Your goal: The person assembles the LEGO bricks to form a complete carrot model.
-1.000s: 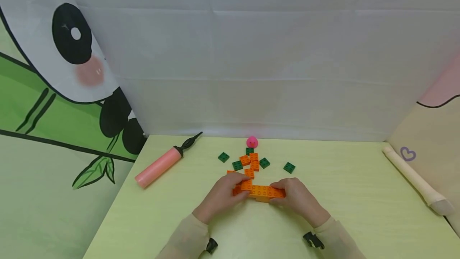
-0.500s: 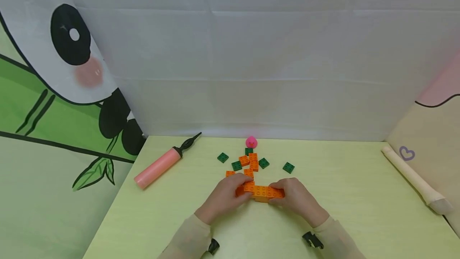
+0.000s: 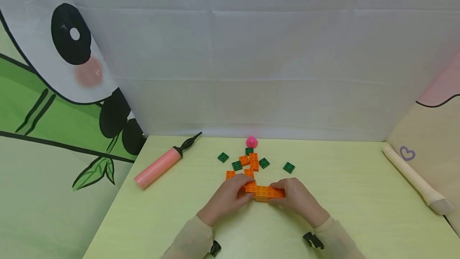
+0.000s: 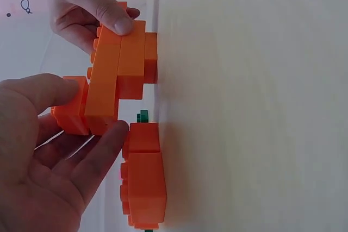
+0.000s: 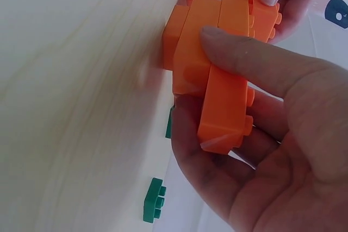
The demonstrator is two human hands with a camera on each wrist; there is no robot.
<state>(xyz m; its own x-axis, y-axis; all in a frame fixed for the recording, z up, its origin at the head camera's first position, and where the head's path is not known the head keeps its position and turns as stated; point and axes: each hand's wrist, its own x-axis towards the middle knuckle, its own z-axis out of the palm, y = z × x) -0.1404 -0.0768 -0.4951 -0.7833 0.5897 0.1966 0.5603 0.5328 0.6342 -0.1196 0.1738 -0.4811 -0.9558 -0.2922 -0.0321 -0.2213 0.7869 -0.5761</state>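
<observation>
Both hands meet over a stepped stack of orange toy building bricks (image 3: 264,193) near the middle of the table. My right hand (image 3: 297,197) grips its right end, thumb on the near side and fingers behind. Between thumb and fingers, my left hand (image 3: 227,194) pinches a small orange brick (image 4: 70,115) against the studded top of the stack's left end. In the left wrist view, the small brick lies right along the upper row, a thin line showing between them. The stack's lowest brick (image 5: 175,36) is narrower than the row above it.
Loose orange bricks (image 3: 254,166) and several green bricks (image 3: 289,167) lie beyond the hands. A pink ball-shaped toy (image 3: 252,142) is at the back edge. A pink hand pump (image 3: 159,168) lies at left, a cream rolled tube (image 3: 413,177) along the right edge.
My left hand has shifted slightly right with the small orange brick, covering more of the stack's left end. My right hand has stayed nearly still.
</observation>
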